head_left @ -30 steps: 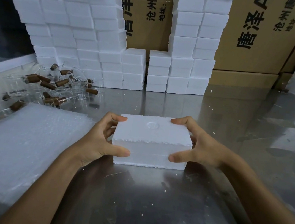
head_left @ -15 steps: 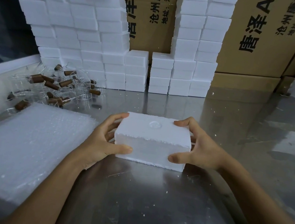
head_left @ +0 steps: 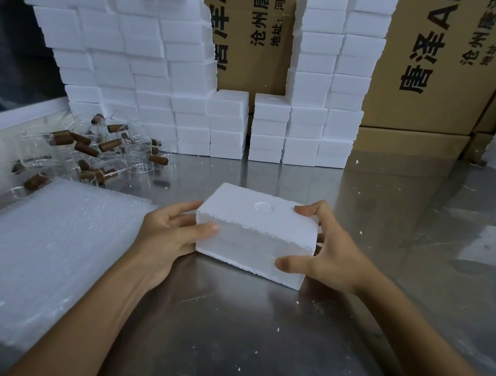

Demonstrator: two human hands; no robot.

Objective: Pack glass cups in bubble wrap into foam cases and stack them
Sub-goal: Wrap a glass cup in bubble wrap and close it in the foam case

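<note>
Foam case (head_left: 255, 232) sat closed on the steel worktop (head_left: 252, 344), left hand (head_left: 169, 234) and right hand (head_left: 325, 256) grasping its ends — packed, seemingly, not yet stacked. Many foam cases (head_left: 147, 81) stood behind — loose glass cups (head_left: 89, 149) remained.

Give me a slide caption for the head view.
Both hands, left hand and right hand, grip a closed white rectangular foam case above the steel table.

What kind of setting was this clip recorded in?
Likely a small packing workshop or warehouse bench: stacked foam cases line the back of a steel table, printed shipping cartons stand behind, and bubble wrap lies ready.
</note>
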